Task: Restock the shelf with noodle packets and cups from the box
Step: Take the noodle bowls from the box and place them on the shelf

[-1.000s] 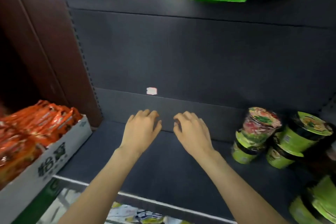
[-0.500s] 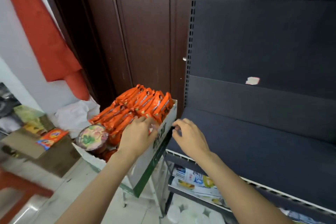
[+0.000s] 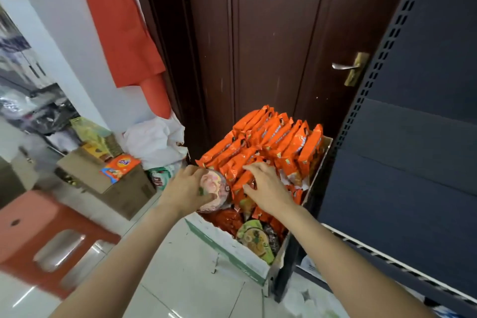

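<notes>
Left hand (image 3: 186, 190) curls its fingers and thumb round the pink-lidded noodle cup (image 3: 214, 192) at the near-left corner of the white box (image 3: 227, 245); right hand (image 3: 265, 188) lies spread, fingers loosely bent, on the orange noodle packets (image 3: 273, 147) filling the box's far half. A green-lidded cup (image 3: 254, 239) lies in the box's near end, below the right wrist. The dark shelf (image 3: 402, 188) stands just right of the box, a red stool (image 3: 38, 235) well to its left on the floor.
</notes>
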The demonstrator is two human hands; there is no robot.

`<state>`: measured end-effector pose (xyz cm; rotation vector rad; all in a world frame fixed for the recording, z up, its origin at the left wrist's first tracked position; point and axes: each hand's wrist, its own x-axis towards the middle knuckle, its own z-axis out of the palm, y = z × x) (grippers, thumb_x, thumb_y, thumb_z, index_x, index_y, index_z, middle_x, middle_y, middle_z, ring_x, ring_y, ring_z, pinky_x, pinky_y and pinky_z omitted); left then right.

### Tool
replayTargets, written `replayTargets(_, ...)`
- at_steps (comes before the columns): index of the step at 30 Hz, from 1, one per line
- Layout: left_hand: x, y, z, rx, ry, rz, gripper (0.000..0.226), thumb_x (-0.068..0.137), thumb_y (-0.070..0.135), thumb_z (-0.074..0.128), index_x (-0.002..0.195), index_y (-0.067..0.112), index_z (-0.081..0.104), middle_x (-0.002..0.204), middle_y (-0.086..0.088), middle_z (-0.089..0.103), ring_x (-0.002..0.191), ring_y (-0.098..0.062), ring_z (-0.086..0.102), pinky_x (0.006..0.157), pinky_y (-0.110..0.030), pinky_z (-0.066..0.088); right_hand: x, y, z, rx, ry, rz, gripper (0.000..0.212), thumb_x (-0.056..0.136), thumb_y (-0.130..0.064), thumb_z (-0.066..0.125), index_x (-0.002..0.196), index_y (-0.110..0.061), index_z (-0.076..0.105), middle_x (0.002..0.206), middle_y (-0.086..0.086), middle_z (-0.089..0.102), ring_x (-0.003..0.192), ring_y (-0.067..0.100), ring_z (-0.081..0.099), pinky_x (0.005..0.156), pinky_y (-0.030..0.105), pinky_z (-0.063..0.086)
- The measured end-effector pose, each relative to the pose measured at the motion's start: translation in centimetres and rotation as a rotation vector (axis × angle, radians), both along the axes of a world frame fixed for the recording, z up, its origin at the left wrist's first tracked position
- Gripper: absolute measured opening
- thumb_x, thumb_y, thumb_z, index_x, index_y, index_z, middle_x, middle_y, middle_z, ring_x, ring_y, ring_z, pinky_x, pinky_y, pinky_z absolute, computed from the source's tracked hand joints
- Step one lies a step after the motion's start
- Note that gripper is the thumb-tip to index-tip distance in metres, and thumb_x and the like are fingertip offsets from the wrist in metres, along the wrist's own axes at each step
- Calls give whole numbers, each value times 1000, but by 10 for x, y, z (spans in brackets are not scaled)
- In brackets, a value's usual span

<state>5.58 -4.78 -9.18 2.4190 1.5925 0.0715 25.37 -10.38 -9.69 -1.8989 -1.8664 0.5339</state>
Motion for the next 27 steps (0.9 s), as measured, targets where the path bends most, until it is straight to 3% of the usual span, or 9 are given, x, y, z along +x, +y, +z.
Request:
replayTargets(5, -22, 23, -9, -131, -65, -40, 82, 77, 34, 74, 144, 13, 31, 137, -10, 37, 126, -29, 40, 104, -35, 35, -26, 14, -11, -80, 3, -22, 53, 93, -30, 55, 141, -16, 39, 139, 2, 36, 133, 18, 31, 109, 31, 29)
replayTargets(8, -26, 33, -10, -176, -132, -24, 82, 75, 32, 77, 142, 12, 34, 132, -13, 42, 124, -28, 42, 103, -33, 34, -39, 16, -16, -123, 7, -70, 68, 89, -38, 61, 146, -19, 30, 148, 2, 26, 138, 20, 24, 112, 34, 26)
replayTargets(10, -29, 39, -12, -172, -168, -15, 75, 73, 29, 79, 137, 12, 44, 125, -14, 50, 118, -29, 47, 98, -33, 38, -50, 14, -19, -167, -5, -95, 80, 85, -41, 65, 149, -22, 22, 154, 2, 14, 142, 22, 16, 115, 37, 23)
replayTargets(14, -34, 47, -11, -175, -363, 30, 39, 76, 15, 75, 112, 5, 66, 105, -18, 68, 97, -32, 62, 81, -35, 49, -69, 13, -20, -242, 9, -130, 101, 74, -47, 74, 151, -29, 10, 157, 3, -6, 145, 25, 0, 117, 42, 14)
replayTargets(19, -39, 56, -10, -356, -611, 172, 29, 79, 9, 73, 108, 6, 69, 97, -18, 68, 94, -30, 64, 82, -42, 55, -82, 11, -17, -311, 44, -177, 118, 63, -47, 82, 151, -30, 5, 155, 4, -15, 145, 25, -10, 117, 42, 9)
replayTargets(23, -46, 56, -4, -464, -789, 254, 15, 79, 1, 71, 93, 7, 70, 87, -13, 68, 88, -30, 67, 75, -46, 58, -91, 5, -8, -217, 60, -208, 117, 59, -42, 86, 150, -27, 13, 152, 0, -5, 143, 22, -2, 116, 37, 12)
replayTargets(27, -51, 53, 28, -474, -882, 186, 13, 83, 2, 67, 95, 8, 69, 86, -8, 70, 81, -24, 69, 68, -39, 60, -94, -4, 22, -110, 178, -207, 117, 58, -33, 88, 149, -24, 16, 146, -3, 20, 138, 16, 21, 112, 29, 23)
